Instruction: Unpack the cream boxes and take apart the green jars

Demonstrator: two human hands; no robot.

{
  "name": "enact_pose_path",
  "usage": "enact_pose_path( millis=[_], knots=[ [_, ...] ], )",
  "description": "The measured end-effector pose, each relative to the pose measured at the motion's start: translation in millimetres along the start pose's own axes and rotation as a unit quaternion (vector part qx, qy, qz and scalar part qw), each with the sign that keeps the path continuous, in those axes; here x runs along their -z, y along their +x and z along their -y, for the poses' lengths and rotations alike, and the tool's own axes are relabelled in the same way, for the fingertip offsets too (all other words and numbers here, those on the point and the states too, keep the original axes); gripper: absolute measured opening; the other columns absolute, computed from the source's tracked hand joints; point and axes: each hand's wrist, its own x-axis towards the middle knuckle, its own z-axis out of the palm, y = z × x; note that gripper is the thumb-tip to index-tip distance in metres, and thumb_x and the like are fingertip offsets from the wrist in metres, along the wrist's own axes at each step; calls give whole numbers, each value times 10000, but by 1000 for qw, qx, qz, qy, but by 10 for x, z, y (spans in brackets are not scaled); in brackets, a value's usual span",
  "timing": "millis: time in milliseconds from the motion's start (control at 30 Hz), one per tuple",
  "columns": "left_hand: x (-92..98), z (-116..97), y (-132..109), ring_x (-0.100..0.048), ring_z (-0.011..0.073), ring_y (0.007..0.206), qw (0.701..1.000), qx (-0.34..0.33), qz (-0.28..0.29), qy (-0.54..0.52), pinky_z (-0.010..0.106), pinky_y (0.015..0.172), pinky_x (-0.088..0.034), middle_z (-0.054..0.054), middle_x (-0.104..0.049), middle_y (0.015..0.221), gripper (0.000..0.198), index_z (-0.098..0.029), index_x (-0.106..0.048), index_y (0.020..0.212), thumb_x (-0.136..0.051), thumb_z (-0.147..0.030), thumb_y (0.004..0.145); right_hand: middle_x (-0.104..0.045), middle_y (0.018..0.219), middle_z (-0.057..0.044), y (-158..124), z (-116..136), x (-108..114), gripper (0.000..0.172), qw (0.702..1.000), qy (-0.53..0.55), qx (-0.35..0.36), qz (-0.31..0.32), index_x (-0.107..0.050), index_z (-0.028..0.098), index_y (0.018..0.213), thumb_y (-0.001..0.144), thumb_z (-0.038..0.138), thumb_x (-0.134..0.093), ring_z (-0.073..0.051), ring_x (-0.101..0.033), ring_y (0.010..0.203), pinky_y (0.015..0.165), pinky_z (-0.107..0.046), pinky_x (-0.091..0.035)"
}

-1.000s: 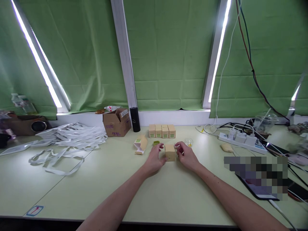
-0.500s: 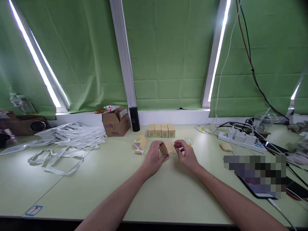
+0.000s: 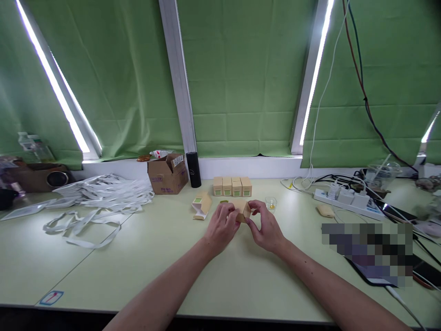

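A small brown cardboard box (image 3: 244,210) is held between both hands over the table. My left hand (image 3: 222,226) grips its left side, fingers bent around it. At its right end, my right hand (image 3: 264,226) pinches the cardboard between thumb and fingers. Fingers cover much of the box. Just to the left lies another small carton (image 3: 201,206), with its white inside showing at an open end. Several closed small cartons (image 3: 232,186) with green labels stand in a row behind the hands. A small clear cup (image 3: 271,203) with something yellow in it sits beyond my right hand.
White straps (image 3: 106,193) are heaped at the left. A larger cardboard box (image 3: 167,174) and a black cylinder (image 3: 193,170) stand at the back. A power strip (image 3: 347,201) with cables, and a tablet (image 3: 370,276), partly blurred, occupy the right.
The box has turned, so its right end now sits in my right hand. My right fingers have moved from the flap to a closer pinch, and my left fingers have curled further over it.
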Motion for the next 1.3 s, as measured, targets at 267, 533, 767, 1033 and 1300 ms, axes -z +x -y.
enact_pose_path(
  millis=[267,533,767,1033,1300],
  knots=[
    [5,-23,35,-615,282,1085,999,-31,-22,25,457,881,-579,115,-602,1138,370,-249,-501,1194,-596,-72,884,-639,1207,-130,-13,-5,-20,391,999,-43,16,10,-387,266,1368,999,234,-513,-284,-668,1007,848,-469,-594],
    [13,-44,18,-602,302,1149,999,31,-7,-13,457,909,-574,130,-592,1214,467,-233,-468,1242,-673,-87,848,-669,1175,-146,-4,-11,2,280,999,-22,-26,7,-394,250,1332,1053,267,-374,-283,-704,989,826,-451,-583],
    [79,-79,25,-574,302,1261,988,107,32,-106,474,1029,-528,149,-583,1329,550,-248,-412,1381,-658,-150,898,-724,1174,-113,58,-76,29,262,985,75,-139,-66,-386,268,1308,1087,409,-383,-220,-736,806,725,-379,-600],
    [134,-109,45,-557,300,1239,985,84,82,-124,497,995,-545,135,-597,1284,384,-248,-502,1290,-596,-154,930,-579,1445,-142,132,-192,145,346,994,-44,-2,-104,-516,275,1371,1043,222,-418,-276,-681,1190,869,-451,-640],
    [149,-161,52,-537,313,1267,982,103,111,-110,496,989,-563,150,-554,1312,508,-259,-505,1410,-585,-151,920,-754,1266,-61,171,-253,256,607,970,-106,204,-72,-655,289,1339,898,-29,-385,-291,-611,1350,1069,-609,-559]
  ],
)
